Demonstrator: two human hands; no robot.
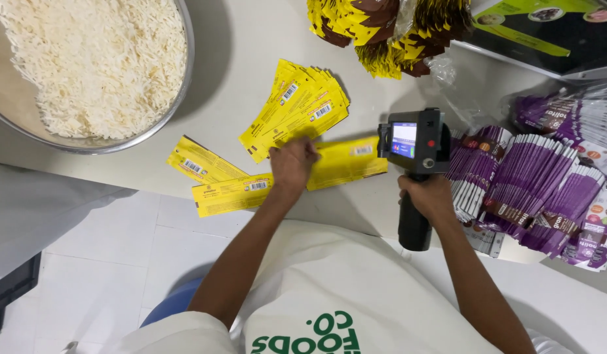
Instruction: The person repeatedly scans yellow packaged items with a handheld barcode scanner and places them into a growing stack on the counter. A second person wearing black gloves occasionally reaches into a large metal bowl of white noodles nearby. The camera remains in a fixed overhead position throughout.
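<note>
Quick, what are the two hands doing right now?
Left hand: fingers curled, pressing on a yellow packet on the table.
Right hand: closed around the black handheld printer.

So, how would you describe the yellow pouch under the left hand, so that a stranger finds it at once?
Start at the big metal bowl of rice on the white table, then go right to the black handheld device in the right hand. The pouch lies flat just left of that device, pressed by the left hand. Unlike the fanned yellow stack above, it lies single.
</note>
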